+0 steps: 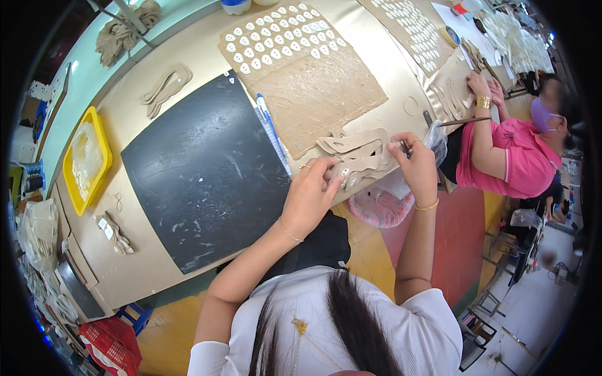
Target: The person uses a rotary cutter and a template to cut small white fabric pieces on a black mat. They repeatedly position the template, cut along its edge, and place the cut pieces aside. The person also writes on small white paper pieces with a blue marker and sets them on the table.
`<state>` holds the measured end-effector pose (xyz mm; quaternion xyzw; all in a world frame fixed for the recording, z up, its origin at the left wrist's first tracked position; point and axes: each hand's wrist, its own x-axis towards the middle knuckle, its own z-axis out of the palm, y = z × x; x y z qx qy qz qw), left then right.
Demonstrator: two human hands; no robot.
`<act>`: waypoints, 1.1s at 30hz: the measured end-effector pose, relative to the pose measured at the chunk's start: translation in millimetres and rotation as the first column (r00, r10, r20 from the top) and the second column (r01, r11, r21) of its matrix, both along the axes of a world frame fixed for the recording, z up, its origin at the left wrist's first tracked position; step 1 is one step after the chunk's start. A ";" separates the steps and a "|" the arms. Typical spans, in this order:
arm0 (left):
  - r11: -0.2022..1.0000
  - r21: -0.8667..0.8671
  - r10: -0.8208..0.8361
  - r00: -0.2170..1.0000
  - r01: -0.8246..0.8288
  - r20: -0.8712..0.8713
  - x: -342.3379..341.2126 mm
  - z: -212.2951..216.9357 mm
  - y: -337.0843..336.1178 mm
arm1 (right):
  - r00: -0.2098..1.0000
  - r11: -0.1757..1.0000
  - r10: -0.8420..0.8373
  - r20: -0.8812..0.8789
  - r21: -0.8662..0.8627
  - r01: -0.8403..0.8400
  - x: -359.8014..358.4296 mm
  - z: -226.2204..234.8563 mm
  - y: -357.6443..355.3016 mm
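Note:
A bunch of beige, wavy-edged strap pieces (359, 143) lies at the table's front edge, between my two hands. My left hand (310, 193) has its fingers curled round the near end of one strap, which carries small pale dots. At the other end, my right hand (415, 164) pinches a strap tip between thumb and fingers; a small dark spot shows between those fingers, too small to name. Behind the straps, a brown sheet (326, 97) bears rows of small white teardrop-shaped pieces (276, 54) at its far end.
Left of my hands lies a black board (207, 169), with a blue-white pen (263, 108) at its edge. Further left stands a yellow tray (108, 156) holding a plastic bag. A pink-rimmed, plastic-lined container (381, 210) sits below the table edge. A co-worker in pink (511, 150) works at right.

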<state>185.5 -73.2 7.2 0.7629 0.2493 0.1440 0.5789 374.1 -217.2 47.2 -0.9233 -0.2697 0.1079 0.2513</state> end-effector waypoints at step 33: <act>0.694 0.718 -0.032 0.998 0.057 -0.047 -30.2 -17.8 27.2 | 0.299 0.480 0.877 0.377 -0.729 -0.489 99.0 -0.3 247.2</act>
